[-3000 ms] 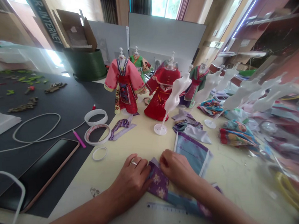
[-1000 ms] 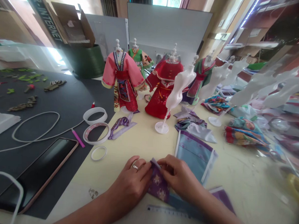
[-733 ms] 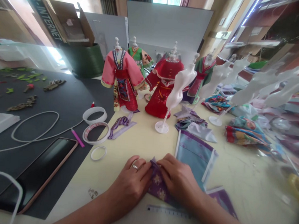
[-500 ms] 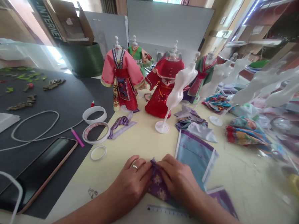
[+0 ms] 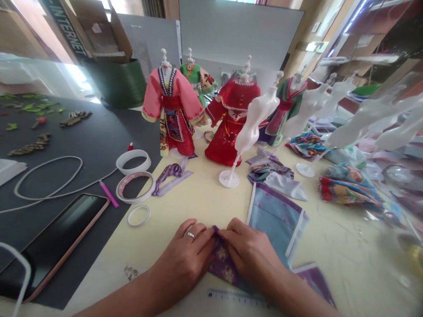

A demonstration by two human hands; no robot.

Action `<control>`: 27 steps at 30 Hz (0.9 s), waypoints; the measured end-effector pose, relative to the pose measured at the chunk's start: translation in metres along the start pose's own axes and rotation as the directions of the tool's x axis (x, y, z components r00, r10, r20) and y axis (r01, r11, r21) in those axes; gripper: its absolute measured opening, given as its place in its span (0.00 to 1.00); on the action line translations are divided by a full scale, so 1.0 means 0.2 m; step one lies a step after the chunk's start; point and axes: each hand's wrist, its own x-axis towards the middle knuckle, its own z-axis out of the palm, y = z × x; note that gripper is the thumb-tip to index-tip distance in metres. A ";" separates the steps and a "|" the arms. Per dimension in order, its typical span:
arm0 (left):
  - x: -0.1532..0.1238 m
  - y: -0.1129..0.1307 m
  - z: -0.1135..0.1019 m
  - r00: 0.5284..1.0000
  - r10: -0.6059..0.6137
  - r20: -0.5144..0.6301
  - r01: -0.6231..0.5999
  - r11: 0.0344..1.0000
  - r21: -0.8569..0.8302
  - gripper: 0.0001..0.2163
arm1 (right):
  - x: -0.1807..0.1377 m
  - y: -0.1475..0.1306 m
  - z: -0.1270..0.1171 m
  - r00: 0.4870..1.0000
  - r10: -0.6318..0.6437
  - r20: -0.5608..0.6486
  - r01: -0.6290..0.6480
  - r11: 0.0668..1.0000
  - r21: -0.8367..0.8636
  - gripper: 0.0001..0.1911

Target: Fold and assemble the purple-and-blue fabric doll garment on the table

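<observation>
A purple patterned piece of fabric (image 5: pixel 224 265) lies on the pale yellow table between my two hands. My left hand (image 5: pixel 188 254) is closed on its left edge, a ring on one finger. From the other side my right hand (image 5: pixel 247 248) pinches the same cloth near its top corner, the fingertips of both hands almost meeting. Part of the cloth is hidden under my right hand. Just below it lies a clear ruler (image 5: pixel 238 297), partly covered by my right forearm. A light blue fabric panel with a purple band (image 5: pixel 275 216) is spread beyond my right hand.
A bare white mannequin (image 5: pixel 252 118) stands ahead, with small dressed mannequins behind, including one in a pink robe (image 5: pixel 173 111). Tape rolls (image 5: pixel 135 187), a pink pen (image 5: pixel 109 194) and a phone (image 5: pixel 47 244) lie left. Fabric scraps (image 5: pixel 274 173) and folded cloth (image 5: pixel 348 189) lie right.
The tip of the purple fabric between my fingertips stands lower and looks folded down. My hands have barely moved.
</observation>
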 end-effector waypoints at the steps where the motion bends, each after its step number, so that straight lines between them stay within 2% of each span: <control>1: 0.00 0.00 0.00 1.000 -0.002 0.001 0.002 1.000 -0.001 0.10 | 0.00 0.00 0.00 1.000 -0.002 0.004 0.002 1.000 -0.011 0.12; 12: 0.01 0.02 -0.02 1.000 -0.028 0.010 0.029 0.999 -0.024 0.10 | 0.01 0.01 0.03 0.999 -0.021 0.047 0.027 0.991 -0.131 0.12; 27: 0.03 0.01 -0.04 0.998 -0.061 -0.012 0.060 0.994 -0.088 0.09 | 0.01 0.00 0.02 0.995 -0.078 0.062 0.089 0.977 -0.194 0.09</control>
